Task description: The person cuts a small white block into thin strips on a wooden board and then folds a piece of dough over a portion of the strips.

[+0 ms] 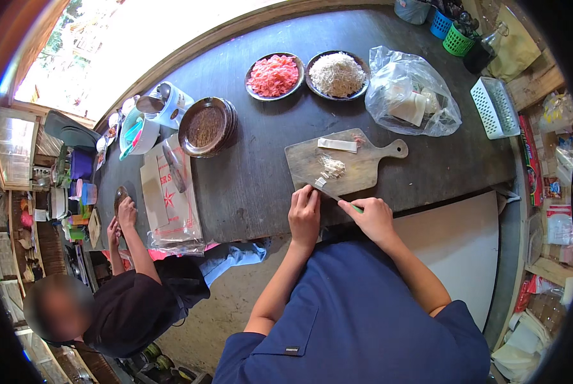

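Note:
My right hand [372, 218] grips the green handle of a kitchen knife [332, 193], its blade pointing left over the near edge of a wooden cutting board [358, 175]. Beside the blade, the curled fingertips of my left hand [305, 216] pinch a small white piece of food [320, 182], mostly covered by the fingers. Thin white shreds [333, 167] lie in a small pile on the board. Farther back on it rests a flat white strip [337, 145], with reddish scraps at its right end. The board's handle points right.
Behind the board stand a plate of pink shreds [273, 76], a plate of white shreds [338, 74] and a clear plastic bag [411, 96] with pale pieces. Stacked brown plates [204, 127] and brown paper [171, 211] lie left. Another person [128, 307] there holds a dark round object [120, 196].

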Tool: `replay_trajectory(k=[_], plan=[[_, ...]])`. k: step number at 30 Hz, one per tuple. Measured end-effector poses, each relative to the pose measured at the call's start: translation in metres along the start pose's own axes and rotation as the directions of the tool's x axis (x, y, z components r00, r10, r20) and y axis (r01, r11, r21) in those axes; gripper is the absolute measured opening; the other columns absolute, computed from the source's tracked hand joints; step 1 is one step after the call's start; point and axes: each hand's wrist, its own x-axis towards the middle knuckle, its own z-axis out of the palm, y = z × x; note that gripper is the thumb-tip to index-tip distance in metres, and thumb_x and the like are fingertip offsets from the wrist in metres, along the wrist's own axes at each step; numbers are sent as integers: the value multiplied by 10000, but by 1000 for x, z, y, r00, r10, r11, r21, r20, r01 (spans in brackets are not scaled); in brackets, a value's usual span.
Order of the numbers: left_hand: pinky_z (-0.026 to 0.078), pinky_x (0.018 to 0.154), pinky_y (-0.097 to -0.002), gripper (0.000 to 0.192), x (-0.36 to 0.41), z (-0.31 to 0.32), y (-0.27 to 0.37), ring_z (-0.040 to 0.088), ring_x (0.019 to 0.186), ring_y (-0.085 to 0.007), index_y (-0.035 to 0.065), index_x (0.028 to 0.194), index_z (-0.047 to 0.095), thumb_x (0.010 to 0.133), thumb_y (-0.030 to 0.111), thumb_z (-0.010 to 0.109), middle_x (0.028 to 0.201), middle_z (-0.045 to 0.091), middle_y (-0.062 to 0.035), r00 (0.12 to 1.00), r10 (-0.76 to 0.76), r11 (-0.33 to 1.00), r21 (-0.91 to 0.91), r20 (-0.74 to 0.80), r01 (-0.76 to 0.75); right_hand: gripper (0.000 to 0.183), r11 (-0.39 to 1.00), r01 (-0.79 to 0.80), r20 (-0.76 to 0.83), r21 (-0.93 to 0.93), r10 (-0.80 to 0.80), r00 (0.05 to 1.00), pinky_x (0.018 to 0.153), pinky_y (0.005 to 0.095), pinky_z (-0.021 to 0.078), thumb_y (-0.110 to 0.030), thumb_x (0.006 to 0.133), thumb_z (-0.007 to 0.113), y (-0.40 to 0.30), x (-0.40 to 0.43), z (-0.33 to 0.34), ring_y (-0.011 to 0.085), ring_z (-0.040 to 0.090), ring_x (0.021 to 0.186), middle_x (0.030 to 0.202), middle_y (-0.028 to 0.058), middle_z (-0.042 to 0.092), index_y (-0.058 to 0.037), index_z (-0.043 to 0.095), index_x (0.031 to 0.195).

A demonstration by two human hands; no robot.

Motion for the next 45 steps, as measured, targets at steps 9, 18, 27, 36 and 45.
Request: replay_trajectory(k=[9,18,27,36,45], plan=[[588,950,-422,215,-1,2,0,694,1110,-320,-1,1163,764,952,37,742,1189,704,-108,1000,-4,1000,-4,-18,3,568,1000,13,-1,2,-13,1000,776,510,602,-646,986,697,-2,0,-1,434,772,851,830,217,770,-105,871,982],[589,947,-423,214,-1,0,5,694,1098,-314,0,1165,762,954,36,746,1183,703,-109,1000,-23,1000,-15,-15,23,560,1000,-6,0,-4,6,1000,770,510,600,-641,985,699,-1,5,6,431,772,856,820,213,768,-108,870,969],[590,905,-429,186,3,-1,2,691,1060,-315,5,1118,780,934,26,769,1141,710,-98,999,17,1000,-15,-51,-18,566,1000,8,-22,9,-7,1000,754,515,597,-639,984,701,-1,6,7,437,766,831,807,223,755,-100,867,939],[586,924,-434,201,1,-1,1,689,1081,-320,8,1122,778,922,18,766,1161,709,-100,999,-9,1000,-9,-46,9,582,1000,-25,20,-19,25,999,733,509,588,-634,989,698,-3,4,4,432,758,801,776,217,745,-83,842,870],[589,943,-421,174,-1,0,1,694,1098,-315,4,1122,768,952,38,750,1167,708,-101,999,-10,1000,-10,-41,9,571,1000,-3,-18,-9,2,1000,750,507,594,-642,983,705,2,-1,7,435,762,829,811,222,757,-96,867,950]])
